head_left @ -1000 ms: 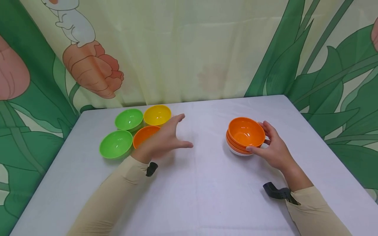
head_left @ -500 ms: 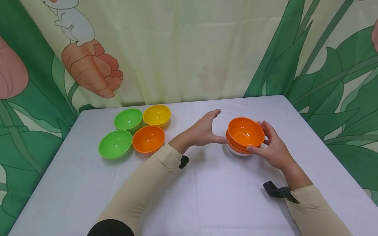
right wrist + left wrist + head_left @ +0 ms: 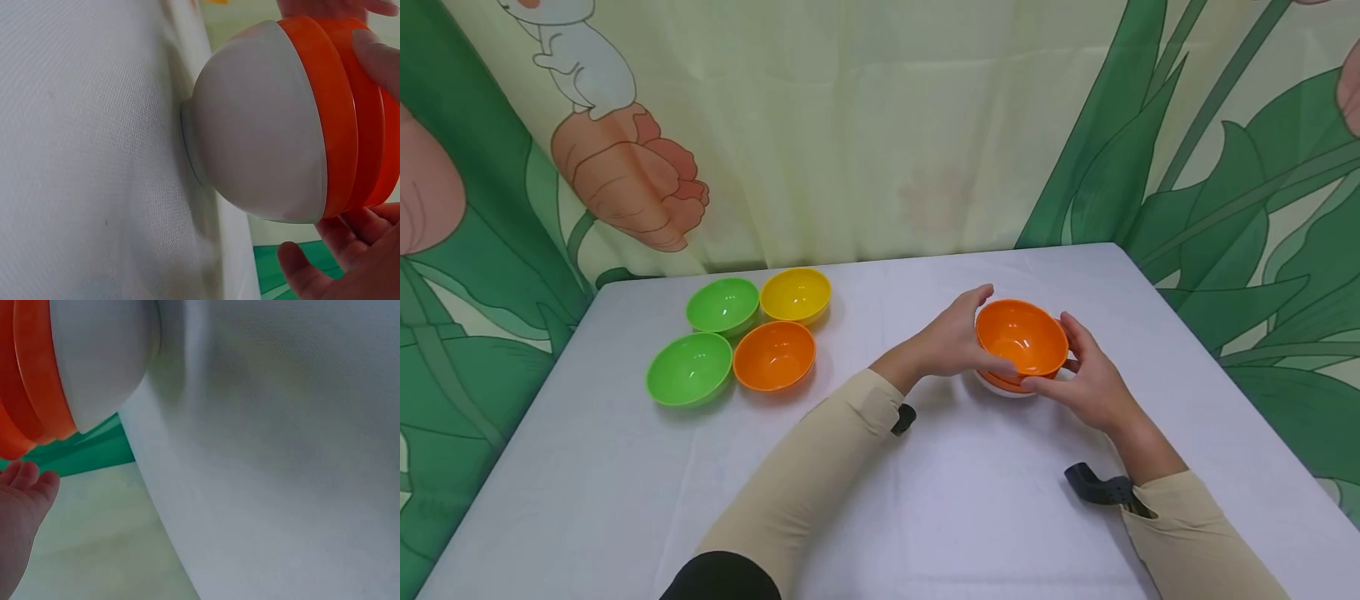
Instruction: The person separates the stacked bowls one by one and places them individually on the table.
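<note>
A stack of orange bowls (image 3: 1021,337) sits on a white bowl (image 3: 262,131), standing on the table at the right. My right hand (image 3: 1090,375) grips the orange bowls from the right, its thumb at the front and its fingers round the side. On the stack's left is my left hand (image 3: 958,337), thumb and fingers spread about the top orange bowl; the thumb overlaps the front rim in the head view. In the left wrist view, the left fingertips (image 3: 44,482) lie close beside the orange rims; firm contact cannot be made out.
Two green bowls (image 3: 689,369), a yellow bowl (image 3: 796,296) and an orange bowl (image 3: 774,356) stand grouped at the left of the white-covered table (image 3: 955,508). Behind the table hangs a printed curtain (image 3: 857,133). A dark rounded object (image 3: 722,577) shows at the bottom edge.
My left hand has moved right, away from the grouped bowls, to the left side of the stack. The right hand has stayed on the stack.
</note>
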